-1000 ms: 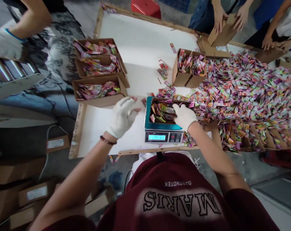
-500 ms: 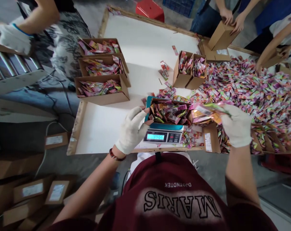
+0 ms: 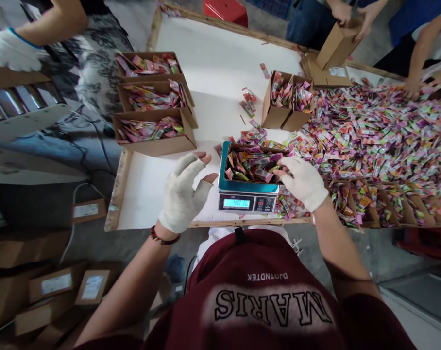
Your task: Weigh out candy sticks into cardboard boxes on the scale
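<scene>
A digital scale (image 3: 247, 200) with a teal platform and a lit display reading about 4010 stands near the table's front edge. On it is an open cardboard box (image 3: 255, 181), filled with small colourful wrapped packets (image 3: 255, 163). My left hand (image 3: 186, 192), in a white glove with bare fingertips, is held just left of the scale, empty, fingers apart. At the box's right end is my right hand (image 3: 302, 182), gloved the same way. Its fingers are bent and slightly spread at the packets there, and no bunch shows in it.
A large heap of packets (image 3: 381, 131) covers the table's right side. Filled boxes (image 3: 155, 136) stand at left, two more (image 3: 288, 104) behind the scale, and a row (image 3: 388, 209) at front right. Co-workers' hands (image 3: 355, 17) handle a carton (image 3: 339, 46) at the back.
My right hand has moved left to the box, and the bunch of packets it held is gone from it. My left hand has drawn back from the box. The display number has changed.
</scene>
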A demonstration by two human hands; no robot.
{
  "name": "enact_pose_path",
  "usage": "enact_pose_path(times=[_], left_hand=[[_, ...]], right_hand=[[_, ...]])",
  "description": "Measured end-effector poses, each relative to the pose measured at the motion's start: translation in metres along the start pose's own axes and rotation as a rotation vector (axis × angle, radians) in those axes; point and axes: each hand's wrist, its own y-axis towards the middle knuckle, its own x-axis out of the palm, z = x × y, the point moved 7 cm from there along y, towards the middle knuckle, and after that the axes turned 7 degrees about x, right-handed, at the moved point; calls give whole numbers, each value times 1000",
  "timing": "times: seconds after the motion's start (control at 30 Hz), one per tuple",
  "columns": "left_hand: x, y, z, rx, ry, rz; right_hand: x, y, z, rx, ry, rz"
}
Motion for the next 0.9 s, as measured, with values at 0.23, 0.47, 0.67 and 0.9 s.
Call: enact_pose_path(times=[0.23, 0.47, 0.67, 0.9], left_hand=[[25, 16, 35, 131, -27, -58], [137, 20, 66, 283, 196, -581], [143, 10, 22, 245, 259, -660], [21, -32, -79, 56, 276, -422]], right_hand=[[-5, -1, -6, -25, 95, 60], [24, -71, 154, 542, -112, 284], [78, -130, 239, 854, -276, -48], [31, -140, 218, 695, -227, 5]])
